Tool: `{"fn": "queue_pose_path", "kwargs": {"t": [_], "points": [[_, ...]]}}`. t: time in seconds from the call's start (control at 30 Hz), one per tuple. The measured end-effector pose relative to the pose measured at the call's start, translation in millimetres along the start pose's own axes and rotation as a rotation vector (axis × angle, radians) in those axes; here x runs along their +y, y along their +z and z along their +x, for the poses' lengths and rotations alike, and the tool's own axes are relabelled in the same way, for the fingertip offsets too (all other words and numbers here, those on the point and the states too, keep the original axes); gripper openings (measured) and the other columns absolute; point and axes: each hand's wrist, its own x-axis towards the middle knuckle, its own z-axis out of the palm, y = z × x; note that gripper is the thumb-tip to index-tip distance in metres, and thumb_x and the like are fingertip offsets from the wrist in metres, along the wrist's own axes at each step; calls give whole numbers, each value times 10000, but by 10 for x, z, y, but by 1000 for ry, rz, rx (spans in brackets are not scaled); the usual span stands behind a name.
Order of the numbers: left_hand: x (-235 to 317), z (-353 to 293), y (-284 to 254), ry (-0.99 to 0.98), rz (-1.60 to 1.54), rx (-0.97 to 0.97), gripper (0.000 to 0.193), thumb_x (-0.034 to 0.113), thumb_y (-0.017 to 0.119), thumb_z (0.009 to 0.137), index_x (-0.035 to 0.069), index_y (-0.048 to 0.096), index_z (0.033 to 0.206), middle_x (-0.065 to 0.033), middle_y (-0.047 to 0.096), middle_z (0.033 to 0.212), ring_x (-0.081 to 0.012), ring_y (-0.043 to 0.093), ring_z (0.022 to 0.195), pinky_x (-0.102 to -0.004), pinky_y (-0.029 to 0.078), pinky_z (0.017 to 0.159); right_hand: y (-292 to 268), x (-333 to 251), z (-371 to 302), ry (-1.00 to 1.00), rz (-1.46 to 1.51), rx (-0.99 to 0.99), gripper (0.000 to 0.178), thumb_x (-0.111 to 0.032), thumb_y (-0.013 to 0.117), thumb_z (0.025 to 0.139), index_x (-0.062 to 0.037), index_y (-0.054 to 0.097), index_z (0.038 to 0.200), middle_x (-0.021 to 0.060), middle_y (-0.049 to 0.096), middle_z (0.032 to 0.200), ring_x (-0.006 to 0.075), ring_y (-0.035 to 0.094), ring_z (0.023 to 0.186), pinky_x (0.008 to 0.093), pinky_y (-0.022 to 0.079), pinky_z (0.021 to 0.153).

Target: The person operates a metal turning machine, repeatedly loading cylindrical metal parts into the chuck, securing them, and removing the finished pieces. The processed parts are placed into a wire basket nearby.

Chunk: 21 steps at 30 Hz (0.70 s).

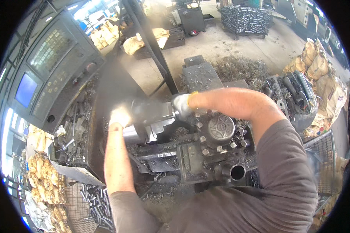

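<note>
While both your arms extend over the machine bed, observe the printed and marked surfaces first. On the control cabinet at your left, the screen is lit blue, and any characters on it are too small to read. Pale markings dot the panel beside it; these are likewise illegible. At your right, a brown paper sack carries dark printing. The round cap on the bolted tool post bears a raised, star-like pattern.

Locate the dark metal part between your two gloved hands, above the bed and to the left of the tool post. Its outline is blurred. Your right hand, in a white glove with a yellow cuff, is at the right end of the part, with the fingers curved toward it; whether they grasp it cannot be told. Your left hand is at the opposite end, washed out by glare, so the state of its fingers and any contact with the part cannot be determined.
</note>
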Motion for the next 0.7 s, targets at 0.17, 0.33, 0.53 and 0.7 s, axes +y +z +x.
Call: {"fn": "queue_pose_path", "kwargs": {"t": [0.17, 0.33, 0.53, 0.7], "points": [[-391, -302, 811, 290, -8, 883, 823, 268, 846, 774, 45, 541, 1506, -262, 690, 1267, -461, 656, 1173, -543, 505, 1065, -398, 163, 10, 148, 320, -449, 499, -335, 901, 764, -5, 779, 1117, 143, 797, 1172, 261, 791, 941, 462, 605, 865], [-119, -327, 608, -14, -95, 608, 681, 304, 795, 835, 76, 585, 1441, -258, 708, 1162, -473, 665, 1101, -567, 545, 977, -152, 77, -21, -111, 210, -235, 537, -490, 896, 741, -100, 797, 1097, 104, 805, 1002, 236, 717, 875, 415, 574, 795], [-308, -420, 760, 68, -101, 732, 740, 378, 736, 872, 20, 553, 1493, -251, 641, 1439, -405, 584, 1367, -516, 379, 1230, -615, -93, -1017, 282, -529, -130, 496, -303, 819, 763, -81, 762, 1202, 144, 798, 1090, 292, 780, 977, 407, 635, 873], [-328, -375, 664, 122, -197, 639, 803, 476, 686, 925, 4, 492, 1545, -257, 582, 1515, -388, 507, 1456, -544, 302, 1270, -928, -629, -1899, 409, -453, 357, 504, -294, 869, 718, -48, 739, 1139, 164, 796, 991, 296, 790, 858, 423, 648, 783]]}}
